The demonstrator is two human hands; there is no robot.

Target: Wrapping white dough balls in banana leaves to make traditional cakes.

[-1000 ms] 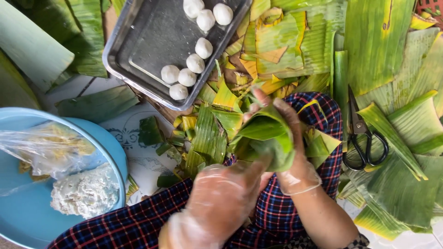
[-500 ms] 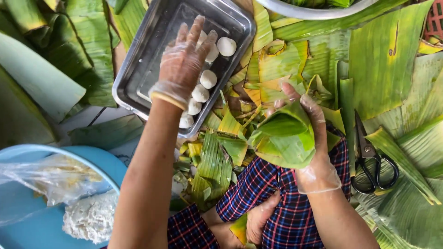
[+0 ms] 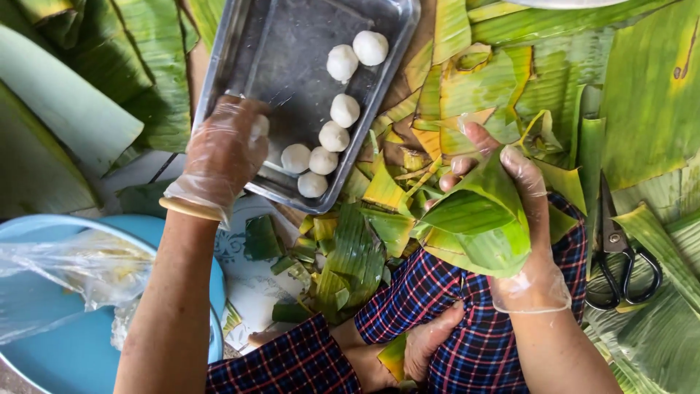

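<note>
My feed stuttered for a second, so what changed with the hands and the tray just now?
The left hand left the folded banana leaf, reached into the metal tray and has drawn back to its near edge, apparently closed on a white dough ball. The right hand kept holding the leaf; the scissors stayed put.

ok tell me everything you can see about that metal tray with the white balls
The metal tray is a shallow, rectangular, dull grey pan with a raised rolled rim, lying flat and angled among banana leaves. Seven round white balls sit along its right side; the rest looks bare. The gloved left hand reaches over its near edge.
</note>
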